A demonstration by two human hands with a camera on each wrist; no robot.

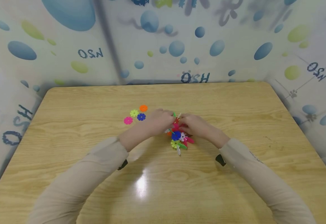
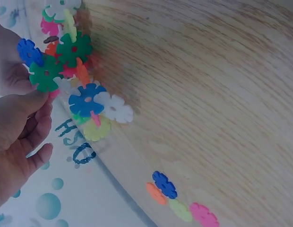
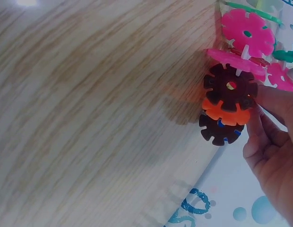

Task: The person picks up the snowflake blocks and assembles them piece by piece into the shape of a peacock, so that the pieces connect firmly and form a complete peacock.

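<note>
A cluster of interlocking notched plastic discs, joined in many colours (image 1: 176, 135), stands between both hands on the table. My left hand (image 1: 161, 121) pinches the cluster from its left side. In the left wrist view its thumb and fingers meet at the lower edge of a green disc (image 2: 46, 74). From the other side my right hand (image 1: 195, 125) grips the cluster. In the right wrist view its thumb and fingers are by a dark brown disc (image 3: 219, 87) and an orange disc (image 3: 227, 113). The fingertips are partly hidden behind the discs.
Left of the hands lie several loose discs: orange (image 1: 143, 108), yellow-green (image 1: 134, 113), blue (image 1: 141, 117) and pink (image 1: 128, 120). The wooden table (image 1: 179, 189) meets a patterned wall (image 1: 151, 46) at its back edge.
</note>
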